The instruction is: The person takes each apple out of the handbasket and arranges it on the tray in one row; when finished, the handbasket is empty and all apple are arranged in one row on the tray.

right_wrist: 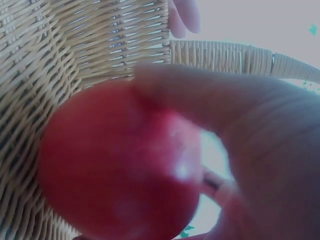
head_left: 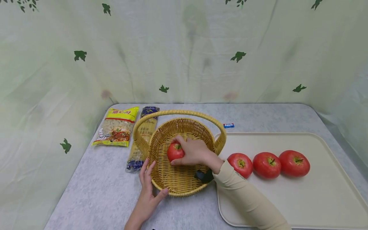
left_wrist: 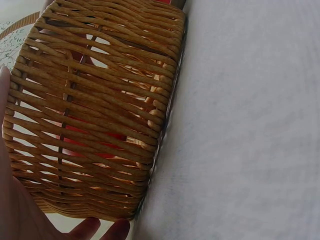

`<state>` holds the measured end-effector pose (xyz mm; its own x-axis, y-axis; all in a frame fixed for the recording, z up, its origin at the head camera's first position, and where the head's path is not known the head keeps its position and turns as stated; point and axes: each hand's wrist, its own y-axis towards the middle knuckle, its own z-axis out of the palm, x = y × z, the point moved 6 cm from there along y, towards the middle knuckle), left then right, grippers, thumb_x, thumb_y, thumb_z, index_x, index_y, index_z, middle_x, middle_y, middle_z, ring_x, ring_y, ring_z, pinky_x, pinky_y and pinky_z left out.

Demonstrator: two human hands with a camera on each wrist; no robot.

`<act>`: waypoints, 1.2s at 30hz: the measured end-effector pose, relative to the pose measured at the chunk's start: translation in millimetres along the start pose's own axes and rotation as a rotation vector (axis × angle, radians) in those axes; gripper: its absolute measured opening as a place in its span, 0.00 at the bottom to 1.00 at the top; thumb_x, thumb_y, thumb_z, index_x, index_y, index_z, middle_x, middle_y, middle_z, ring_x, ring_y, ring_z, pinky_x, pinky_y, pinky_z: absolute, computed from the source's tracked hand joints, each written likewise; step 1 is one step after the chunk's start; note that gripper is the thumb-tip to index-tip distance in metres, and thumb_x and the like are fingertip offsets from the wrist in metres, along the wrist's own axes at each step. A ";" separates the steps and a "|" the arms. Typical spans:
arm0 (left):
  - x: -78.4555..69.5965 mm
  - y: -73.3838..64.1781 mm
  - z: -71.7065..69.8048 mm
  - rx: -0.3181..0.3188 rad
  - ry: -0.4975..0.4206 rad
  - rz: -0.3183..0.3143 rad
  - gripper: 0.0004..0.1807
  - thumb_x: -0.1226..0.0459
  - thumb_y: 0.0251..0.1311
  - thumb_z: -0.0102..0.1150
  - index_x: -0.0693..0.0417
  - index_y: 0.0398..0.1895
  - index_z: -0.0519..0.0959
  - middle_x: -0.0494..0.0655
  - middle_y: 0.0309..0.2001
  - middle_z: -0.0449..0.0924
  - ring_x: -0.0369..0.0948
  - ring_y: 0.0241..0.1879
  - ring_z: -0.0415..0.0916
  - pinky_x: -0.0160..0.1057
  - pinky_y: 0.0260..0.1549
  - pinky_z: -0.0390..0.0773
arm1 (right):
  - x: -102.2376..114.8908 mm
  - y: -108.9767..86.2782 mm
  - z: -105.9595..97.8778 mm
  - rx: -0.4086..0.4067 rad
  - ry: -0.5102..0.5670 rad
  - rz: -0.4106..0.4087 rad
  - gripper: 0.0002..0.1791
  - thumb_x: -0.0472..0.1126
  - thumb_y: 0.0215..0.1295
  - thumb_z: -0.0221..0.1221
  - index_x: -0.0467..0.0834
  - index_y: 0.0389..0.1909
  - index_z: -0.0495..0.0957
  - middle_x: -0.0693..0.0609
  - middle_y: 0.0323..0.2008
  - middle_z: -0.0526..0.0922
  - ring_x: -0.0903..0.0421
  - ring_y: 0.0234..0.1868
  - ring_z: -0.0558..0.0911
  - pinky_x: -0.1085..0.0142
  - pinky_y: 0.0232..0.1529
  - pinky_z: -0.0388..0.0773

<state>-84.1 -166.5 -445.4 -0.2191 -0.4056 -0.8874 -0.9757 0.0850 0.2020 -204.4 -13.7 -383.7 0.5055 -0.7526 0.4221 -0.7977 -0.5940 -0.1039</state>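
Note:
A round wicker basket point(head_left: 185, 192) with a tall arched handle stands in the middle of the table. My right hand point(head_left: 196, 151) reaches into it and grips a red apple point(head_left: 174, 152), thumb and fingers around its sides. In the right wrist view the apple point(right_wrist: 117, 160) fills the middle, close against the woven wall. My left hand point(head_left: 147, 199) rests against the basket's near left side, fingers spread along the rim and thumb at the front rim. Through the weave in the left wrist view, red shows inside the basket point(left_wrist: 100, 95).
Three more red apples point(head_left: 266, 165) sit in a row on a large beige tray point(head_left: 310, 204) at the right. Left of the basket lie a yellow-edged food bag point(head_left: 117, 126) and a long noodle pack point(head_left: 139, 143). A small blue packet point(head_left: 228, 125) lies behind the tray.

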 end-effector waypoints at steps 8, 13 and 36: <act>0.4 -0.7 0.2 0.011 -0.006 0.004 0.51 0.67 0.54 0.65 0.44 0.75 0.44 0.40 0.73 0.23 0.54 0.69 0.26 0.74 0.52 0.47 | 5.2 -6.4 -16.2 -0.123 0.054 -0.007 0.39 0.70 0.45 0.64 0.63 0.58 0.62 0.51 0.45 0.75 0.52 0.38 0.78 0.54 0.37 0.74; 0.4 -0.5 -0.2 0.006 -0.007 0.004 0.51 0.68 0.54 0.65 0.44 0.75 0.44 0.39 0.73 0.23 0.54 0.69 0.26 0.74 0.52 0.47 | 11.0 -17.6 -28.7 -0.208 0.110 -0.022 0.40 0.71 0.44 0.64 0.63 0.58 0.63 0.54 0.44 0.74 0.54 0.36 0.78 0.57 0.35 0.76; 0.9 1.1 -0.3 0.005 -0.028 0.025 0.51 0.69 0.53 0.65 0.45 0.75 0.44 0.39 0.73 0.24 0.53 0.69 0.26 0.74 0.53 0.47 | 17.1 -76.4 -56.2 -0.492 0.152 -0.224 0.39 0.71 0.48 0.62 0.63 0.61 0.66 0.58 0.46 0.70 0.61 0.37 0.75 0.64 0.34 0.76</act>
<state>-85.4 -167.0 -445.9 -0.2434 -0.3774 -0.8935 -0.9699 0.0997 0.2221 -153.3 34.8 -317.9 0.6560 -0.5523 0.5144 -0.7542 -0.5043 0.4205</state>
